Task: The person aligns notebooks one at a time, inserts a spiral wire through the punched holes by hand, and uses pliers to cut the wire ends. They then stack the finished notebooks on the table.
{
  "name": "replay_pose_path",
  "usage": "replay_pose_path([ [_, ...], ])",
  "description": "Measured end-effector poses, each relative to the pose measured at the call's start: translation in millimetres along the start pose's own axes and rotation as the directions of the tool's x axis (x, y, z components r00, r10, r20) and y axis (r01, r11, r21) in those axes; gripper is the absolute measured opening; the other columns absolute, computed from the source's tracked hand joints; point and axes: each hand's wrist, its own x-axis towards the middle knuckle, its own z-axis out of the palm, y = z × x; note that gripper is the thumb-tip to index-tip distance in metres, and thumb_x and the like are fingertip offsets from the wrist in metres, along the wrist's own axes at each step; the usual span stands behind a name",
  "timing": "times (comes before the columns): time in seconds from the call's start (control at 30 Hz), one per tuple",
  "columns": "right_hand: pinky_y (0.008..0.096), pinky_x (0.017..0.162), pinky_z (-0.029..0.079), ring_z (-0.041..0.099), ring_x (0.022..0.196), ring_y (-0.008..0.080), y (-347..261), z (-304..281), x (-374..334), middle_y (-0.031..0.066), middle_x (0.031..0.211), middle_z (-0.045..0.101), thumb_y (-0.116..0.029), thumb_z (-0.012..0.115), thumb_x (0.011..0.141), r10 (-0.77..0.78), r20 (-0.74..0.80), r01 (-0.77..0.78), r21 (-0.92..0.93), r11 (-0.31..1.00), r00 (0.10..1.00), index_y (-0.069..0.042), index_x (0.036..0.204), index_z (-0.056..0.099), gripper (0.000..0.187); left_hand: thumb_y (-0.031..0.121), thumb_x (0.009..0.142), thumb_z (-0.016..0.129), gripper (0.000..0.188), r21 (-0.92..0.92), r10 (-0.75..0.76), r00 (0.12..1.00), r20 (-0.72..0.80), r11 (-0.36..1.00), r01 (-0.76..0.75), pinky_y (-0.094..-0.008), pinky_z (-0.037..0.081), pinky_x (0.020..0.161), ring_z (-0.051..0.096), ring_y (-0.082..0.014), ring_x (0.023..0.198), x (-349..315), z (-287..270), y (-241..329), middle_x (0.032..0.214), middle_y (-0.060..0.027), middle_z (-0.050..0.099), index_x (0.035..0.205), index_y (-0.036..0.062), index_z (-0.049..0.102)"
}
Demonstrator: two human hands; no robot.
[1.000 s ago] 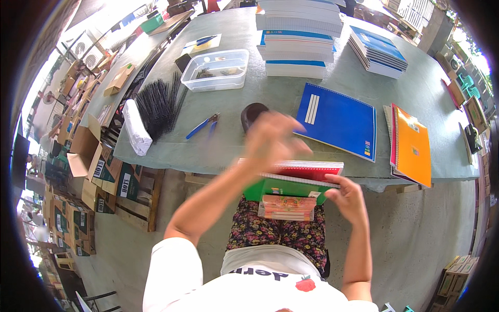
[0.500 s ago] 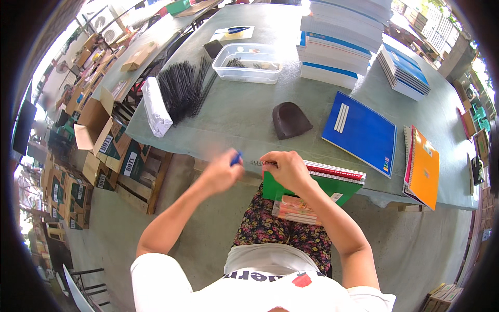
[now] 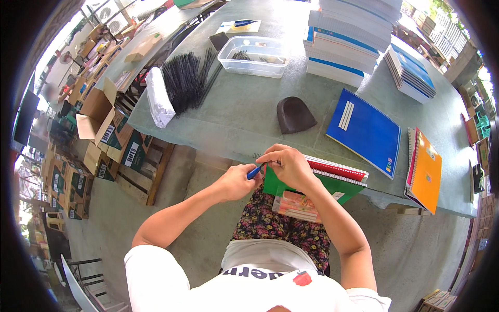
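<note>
My left hand [image 3: 240, 182] is closed around a slim blue-handled tool [image 3: 253, 172]; most of the tool is hidden. The tool's tip meets the fingers of my right hand [image 3: 287, 165], which pinch the left end of a spiral-bound green notebook [image 3: 274, 182] at its wire coil. The notebook leans upright at the table's near edge, above my lap. Behind it is a red-covered notebook [image 3: 332, 169] with a white edge. A clear packet with pinkish-orange contents [image 3: 299, 207] rests against the front of the green cover.
On the grey-green table [image 3: 228, 117] are a dark rounded block [image 3: 294, 115], blue notebook [image 3: 365, 130], orange notebook [image 3: 427, 164], black wire coils [image 3: 182, 83], white roll [image 3: 159, 99], clear plastic box [image 3: 252, 67] and tall book stacks [image 3: 343, 49]. Cardboard boxes [image 3: 122, 138] stand left.
My left hand has moved right with the blue-handled tool, up to my right hand. The coil end seen sticking out earlier is now mostly covered by my fingers.
</note>
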Motion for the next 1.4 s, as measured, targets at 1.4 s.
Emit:
replay_pose_path([
  [1.4,0.0355,0.074,0.046,0.056,0.085,0.0232,-23,2,-63,0.0064,0.083,0.055,-0.016,0.058,0.075,-0.105,-0.008,0.091,-0.439,0.894,0.994,-0.008,0.075,0.057,0.008,0.025,0.077,0.067,0.028,0.631,0.603,0.555,-0.573,0.757,-0.171,-0.0453,0.046,0.07,0.06,-0.0394,0.076,147,-146,-26,0.079,-0.0213,0.061,0.089,0.0012,0.059],
])
